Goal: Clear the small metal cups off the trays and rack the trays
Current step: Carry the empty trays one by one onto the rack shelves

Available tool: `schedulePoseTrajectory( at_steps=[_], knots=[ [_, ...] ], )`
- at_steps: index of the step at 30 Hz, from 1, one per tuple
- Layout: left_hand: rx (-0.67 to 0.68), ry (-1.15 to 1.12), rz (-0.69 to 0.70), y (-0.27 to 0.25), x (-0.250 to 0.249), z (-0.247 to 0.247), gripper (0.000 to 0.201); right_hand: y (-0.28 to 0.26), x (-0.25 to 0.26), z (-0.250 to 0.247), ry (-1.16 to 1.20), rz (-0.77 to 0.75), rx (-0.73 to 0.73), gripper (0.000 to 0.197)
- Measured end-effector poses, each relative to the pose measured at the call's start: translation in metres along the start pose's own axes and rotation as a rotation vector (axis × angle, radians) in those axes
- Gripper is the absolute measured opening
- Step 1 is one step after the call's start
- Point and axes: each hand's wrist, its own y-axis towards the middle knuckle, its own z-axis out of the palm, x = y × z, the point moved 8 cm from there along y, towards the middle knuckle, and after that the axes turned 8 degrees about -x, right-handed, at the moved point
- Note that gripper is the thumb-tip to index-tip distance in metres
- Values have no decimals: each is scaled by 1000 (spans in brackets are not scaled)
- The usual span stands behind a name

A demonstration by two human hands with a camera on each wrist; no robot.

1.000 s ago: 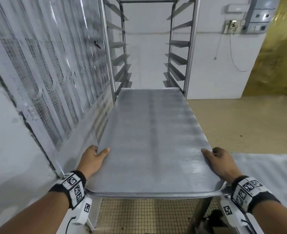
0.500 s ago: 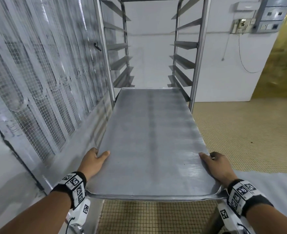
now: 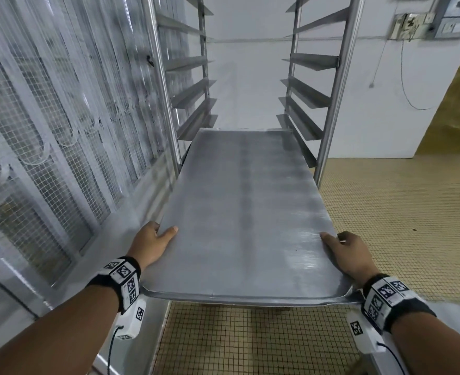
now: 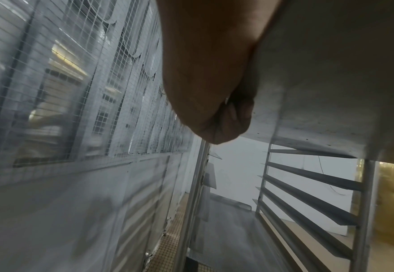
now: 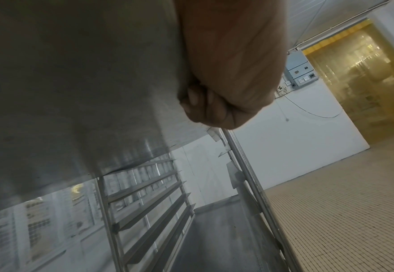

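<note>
A long bare metal tray (image 3: 245,212) lies level in front of me, with no cups on it. Its far end sits between the uprights of the tall metal rack (image 3: 329,109), on the side rails. My left hand (image 3: 153,240) grips the tray's left edge near the front corner, thumb on top and fingers curled underneath (image 4: 228,117). My right hand (image 3: 345,251) grips the right edge the same way, fingers curled under the tray (image 5: 205,104). From below, the tray's underside (image 4: 331,82) (image 5: 74,92) fills the wrist views. Lower in the rack another tray (image 5: 214,230) lies on the rails.
A wire-mesh partition (image 3: 47,131) runs close along the left. The rack's angled rails (image 3: 193,90) stand empty above the tray. Tiled floor (image 3: 399,212) spreads to the right, with a white wall behind and a yellow strip curtain (image 5: 359,82) at the far right.
The tray has slid further into the rack between the uprights, and both hands have moved forward with it, keeping their grip.
</note>
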Motion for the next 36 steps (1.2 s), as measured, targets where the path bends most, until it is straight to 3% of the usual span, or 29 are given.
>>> schedulePoseTrajectory(
  at_steps=[8,12,16,18,21,23,25,28,32,36],
  knots=[
    [78,14,-10,38,-10,13,62,42,10,15,-32,21,28,41],
    [154,40,55,36,-15,17,91,48,19,16,-23,32,45,39],
    [244,48,128,36,-19,11,114,49,26,12,13,33,91,61],
    [233,21,165,33,-26,1,115,46,30,10,79,45,138,72],
    [269,-8,216,16,-38,-10,112,35,41,2,150,27,206,72],
    [337,-10,256,-1,-41,-14,101,23,48,-5,182,-1,240,84],
    [426,40,310,-17,-42,-14,92,9,53,-8,152,-70,297,89],
    [507,181,387,-35,-41,-15,101,-13,57,-7,18,-160,395,85],
    [480,299,425,-45,-37,-17,119,-34,57,-7,-98,-291,455,95],
    [376,316,429,-50,-35,-21,120,-49,50,-1,-229,-385,473,109]
  ],
)
